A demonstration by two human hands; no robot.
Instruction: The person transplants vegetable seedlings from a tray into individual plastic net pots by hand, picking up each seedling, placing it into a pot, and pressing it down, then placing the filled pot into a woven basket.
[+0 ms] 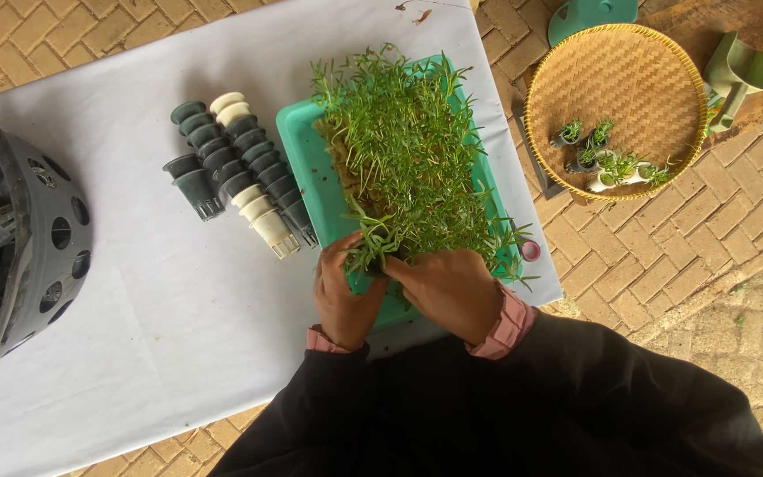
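A brick-paved floor runs under a table covered by a white cloth (178,291), and the person stands at its near long edge. Toward the far-right corner of the cloth lies a teal tray (306,155) filled with a dense mat of green seedlings (404,146). Both hands work at the tray's near edge: the left hand (343,296) and the right hand (450,290) are closed together on a small clump of seedlings (373,247) that seems to be coming away from the mat.

Just left of the tray, stacked net pots (240,168), dark green and cream, lie on their sides in rows. A grey perforated basket (33,238) of dark pots sits at the cloth's left end. Off the table to the right, a round woven tray (615,106) holds a few pots already carrying seedlings (611,159), with a green scoop (735,75) beyond it.

By my reading, the step is separating one clump; freeing it calls for a gentle pull so the roots do not tear.
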